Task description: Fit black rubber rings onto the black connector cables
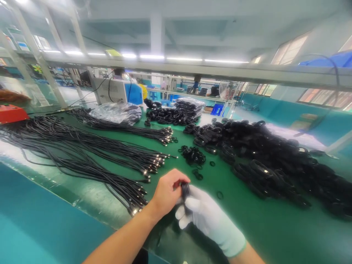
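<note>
A coiled black cable [185,190] is held between my two hands above the near part of the green table. My bare left hand [167,190] pinches its upper left side. My right hand [202,211], in a white glove, has its fingers closed round the coil from the right and below. Long black cables [110,146] lie in bundles to the left, their metal plugs toward the middle. Small black rings [194,156] are heaped beyond my hands, and a few lie loose nearby. A large pile of coiled black cables [255,157] covers the right side.
A red device [12,114] sits at the far left edge. Clear plastic bags [117,113] and another heap of black coils [173,116] lie along the back. Behind the table stands a grey and blue machine [118,91]. A metal rail [170,68] crosses above the table.
</note>
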The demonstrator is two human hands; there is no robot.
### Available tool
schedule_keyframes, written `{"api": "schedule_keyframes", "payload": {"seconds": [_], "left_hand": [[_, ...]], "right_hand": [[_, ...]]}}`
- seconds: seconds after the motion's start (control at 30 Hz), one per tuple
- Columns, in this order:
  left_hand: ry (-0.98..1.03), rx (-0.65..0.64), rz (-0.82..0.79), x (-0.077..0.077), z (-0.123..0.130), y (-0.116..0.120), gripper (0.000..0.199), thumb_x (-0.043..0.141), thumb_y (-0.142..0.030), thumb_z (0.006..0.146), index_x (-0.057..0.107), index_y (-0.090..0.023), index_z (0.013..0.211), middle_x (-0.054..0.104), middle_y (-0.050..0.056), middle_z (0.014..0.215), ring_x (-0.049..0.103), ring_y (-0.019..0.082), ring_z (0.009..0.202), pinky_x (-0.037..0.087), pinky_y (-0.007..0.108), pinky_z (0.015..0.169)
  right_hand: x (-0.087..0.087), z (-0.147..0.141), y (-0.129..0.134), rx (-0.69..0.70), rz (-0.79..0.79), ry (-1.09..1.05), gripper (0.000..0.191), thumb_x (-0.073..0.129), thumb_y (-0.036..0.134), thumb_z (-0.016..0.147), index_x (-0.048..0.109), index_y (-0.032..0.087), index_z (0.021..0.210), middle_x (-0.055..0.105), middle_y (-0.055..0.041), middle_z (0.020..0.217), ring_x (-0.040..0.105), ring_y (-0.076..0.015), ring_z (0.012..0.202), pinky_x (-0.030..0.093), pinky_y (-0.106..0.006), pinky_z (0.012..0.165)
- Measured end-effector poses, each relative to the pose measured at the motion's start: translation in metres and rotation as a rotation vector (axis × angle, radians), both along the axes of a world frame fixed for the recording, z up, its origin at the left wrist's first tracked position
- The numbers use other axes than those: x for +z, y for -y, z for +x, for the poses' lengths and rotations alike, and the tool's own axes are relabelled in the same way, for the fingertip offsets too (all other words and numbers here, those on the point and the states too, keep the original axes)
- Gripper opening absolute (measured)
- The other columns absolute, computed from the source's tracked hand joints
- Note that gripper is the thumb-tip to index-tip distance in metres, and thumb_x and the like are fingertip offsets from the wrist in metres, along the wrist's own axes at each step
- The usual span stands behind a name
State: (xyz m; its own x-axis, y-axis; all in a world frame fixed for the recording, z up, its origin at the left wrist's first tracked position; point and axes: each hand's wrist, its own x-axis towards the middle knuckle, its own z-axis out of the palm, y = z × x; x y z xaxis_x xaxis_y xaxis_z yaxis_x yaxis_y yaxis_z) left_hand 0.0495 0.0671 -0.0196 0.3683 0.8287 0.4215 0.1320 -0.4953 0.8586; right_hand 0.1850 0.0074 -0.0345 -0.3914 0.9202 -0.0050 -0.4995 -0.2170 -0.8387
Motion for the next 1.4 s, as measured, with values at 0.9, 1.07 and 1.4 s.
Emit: {"api": "schedule_keyframes", "payload": {"seconds": [0.9,1.07,1.4], "left_hand": [[-0.452,0.042,-0.04,-0.023,-0.013,-0.018,0.019,0.046,-0.023,0.085,0.062,-0.022,0.096,0.06,0.0,0.087,0.056,0.014,0.067,0.044,0.026,0.064],[-0.524,0.097,-0.001,-0.028,-0.013,-0.02,0.023,0.043,-0.018,0.086,0.061,-0.024,0.098,0.061,0.001,0.1,0.061,0.014,0.072,0.046,0.025,0.067],[-0.583,0.095,0.066,-0.026,-0.009,-0.018,0.024,0.045,-0.012,0.084,0.061,-0.026,0.095,0.061,0.0,0.098,0.062,0.014,0.076,0.046,0.024,0.068]], "right_hand": [[0.05,0.143,-0.158,-0.744,0.22,1.978,0.034,0.054,0.033,0.089,0.052,0.017,0.119,0.052,-0.0092,0.124,0.054,-0.0236,0.108,0.045,-0.047,0.09],[0.04,0.144,-0.195,-0.692,0.164,2.058,0.033,0.054,0.033,0.089,0.053,0.016,0.117,0.055,-0.0089,0.119,0.057,-0.022,0.102,0.049,-0.043,0.085],[0.097,0.153,-0.137,-0.902,0.195,1.767,0.033,0.045,0.031,0.093,0.051,0.016,0.122,0.057,-0.01,0.121,0.056,-0.0198,0.109,0.044,-0.038,0.095]]}}
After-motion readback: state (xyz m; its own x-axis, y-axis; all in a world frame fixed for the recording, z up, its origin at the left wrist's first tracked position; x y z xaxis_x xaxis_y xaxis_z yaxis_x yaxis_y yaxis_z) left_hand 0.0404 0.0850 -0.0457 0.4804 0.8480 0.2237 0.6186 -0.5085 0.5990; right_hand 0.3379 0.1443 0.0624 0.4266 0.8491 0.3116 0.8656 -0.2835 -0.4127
